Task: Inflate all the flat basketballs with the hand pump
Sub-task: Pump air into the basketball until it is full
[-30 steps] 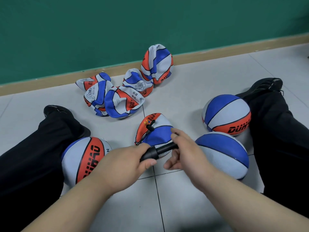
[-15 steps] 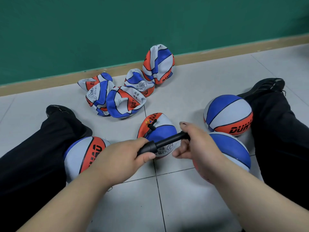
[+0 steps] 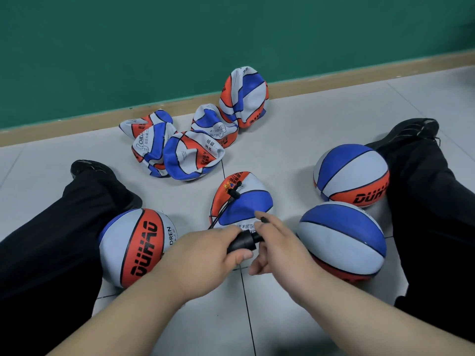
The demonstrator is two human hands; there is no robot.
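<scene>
HEAD CAMERA: We look down at the half-filled ball (image 3: pixel 244 205), which lies on the grey tiled floor (image 3: pixel 295 140) between our outstretched legs. Just on our side of that ball, our left hand (image 3: pixel 205 255) wraps fingers and thumb round the black barrel of the hand pump (image 3: pixel 243 242). Our right hand (image 3: pixel 280 246) curls its fingers about the pump's handle, whose tip pokes out above the forefinger. The two hands nearly touch.

A thin black hose (image 3: pixel 223 210) runs from beside our left hand up to the fitting on top of the half-filled ball.

Three full balls ring it:
- The left full ball (image 3: pixel 136 249) rests against our left leg (image 3: pixel 51 227).
- The near right full ball (image 3: pixel 343 240) sits just beside our right wrist.
- The far right full ball (image 3: pixel 352 173) touches our right leg (image 3: pixel 437 206).

Beyond the half-filled ball, toward the green wall (image 3: pixel 180 47), five crumpled flat balls (image 3: pixel 191 155) lie heaped together. The farthest stands on edge by the wooden skirting (image 3: pixel 334 78).
</scene>
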